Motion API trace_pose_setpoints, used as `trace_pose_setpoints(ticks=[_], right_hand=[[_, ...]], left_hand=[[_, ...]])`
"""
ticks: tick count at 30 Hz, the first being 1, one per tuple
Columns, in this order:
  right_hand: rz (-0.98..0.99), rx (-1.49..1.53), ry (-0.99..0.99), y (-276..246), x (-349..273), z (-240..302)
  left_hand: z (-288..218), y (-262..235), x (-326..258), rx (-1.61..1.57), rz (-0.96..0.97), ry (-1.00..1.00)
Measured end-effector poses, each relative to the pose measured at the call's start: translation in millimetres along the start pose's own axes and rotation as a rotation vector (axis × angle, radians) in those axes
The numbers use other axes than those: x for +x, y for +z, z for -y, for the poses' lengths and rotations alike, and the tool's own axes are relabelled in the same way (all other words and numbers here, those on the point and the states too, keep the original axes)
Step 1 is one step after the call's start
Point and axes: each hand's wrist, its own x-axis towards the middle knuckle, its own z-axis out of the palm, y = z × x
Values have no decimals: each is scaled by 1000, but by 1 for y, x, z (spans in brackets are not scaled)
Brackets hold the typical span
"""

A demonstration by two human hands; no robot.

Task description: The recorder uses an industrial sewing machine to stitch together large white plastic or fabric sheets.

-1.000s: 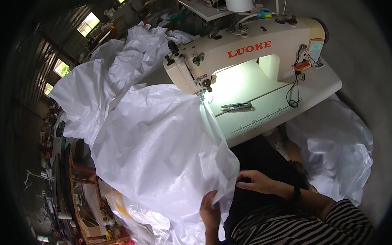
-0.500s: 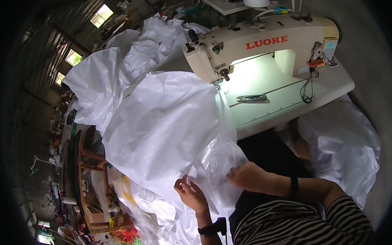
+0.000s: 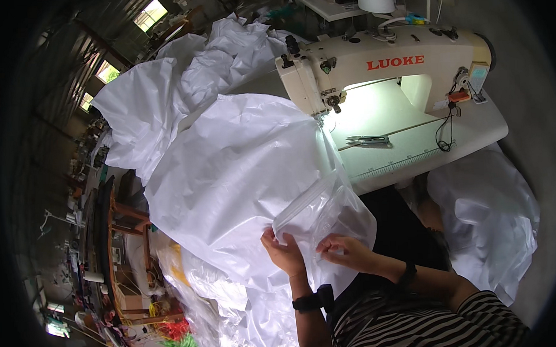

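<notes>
A large white plastic sheet (image 3: 228, 163) hangs off the front of the sewing machine bed, its edge running up under the needle area of the white sewing machine (image 3: 403, 62). Over my lap, my left hand (image 3: 283, 251) has its thumb and fingers at a folded corner of the sheet, pinching its edge. A little to the right, my right hand (image 3: 345, 252) is curled, fingertips and thumb drawn together on the sheet's thinner, see-through part. The fingertips of both hands partly blend into the white material.
Thread snips (image 3: 369, 140) lie on the machine bed beside the lit needle area. More white sheeting (image 3: 137, 96) is heaped at the far left, and another white bundle (image 3: 481, 215) hangs at the right. A wooden frame (image 3: 128, 218) stands at the left.
My left hand has moved up and right to the sheet edge. My right hand has turned its fingers leftward. A fold of the sheet's edge now lies raised above both hands.
</notes>
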Motion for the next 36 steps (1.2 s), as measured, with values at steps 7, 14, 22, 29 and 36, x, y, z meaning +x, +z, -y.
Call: trace_pose_setpoints(ticks=[7,14,22,29,36], right_hand=[[33,270,253,-16,-52,14],[297,-90,248,13,-34,37],[401,-393,-333,19,-93,92],[544,-581,-496,41,-109,101],[742,-556,-709,41,-119,67]], left_hand=[[3,-127,-3,-11,616,-64],[-41,-206,-8,153,1242,-317],[-114,-219,-52,-81,1224,-162],[-94,-214,-89,-656,1070,-617],[-71,-222,-87,-205,854,-404]])
